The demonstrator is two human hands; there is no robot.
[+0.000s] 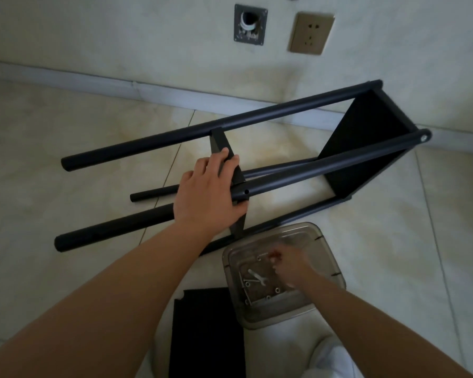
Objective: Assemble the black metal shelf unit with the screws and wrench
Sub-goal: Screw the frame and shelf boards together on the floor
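Assembly underway on a tiled floor: the black metal shelf unit lies on its side, its four tubular legs running away to the left of an end panel fixed near the wall. The left hand lies over the nearest upper leg, fingers spread and only slightly bent, fingertips resting on the edge of a middle shelf panel standing between the legs; the thumb curls under the tube beside a small screw hole. Below and to the right of that hand, a clear plastic container sits on the floor, touching the lowest leg. The right hand reaches down into it, blurred, so whether its fingers pinch anything cannot be told. Just left of that hand, on the container's bottom, lie a small silver wrench and several loose screws. Nearer the person, left of the container, a loose black shelf panel lies flat. Beyond both hands, a wall socket and a square wall plate are set in the wall.
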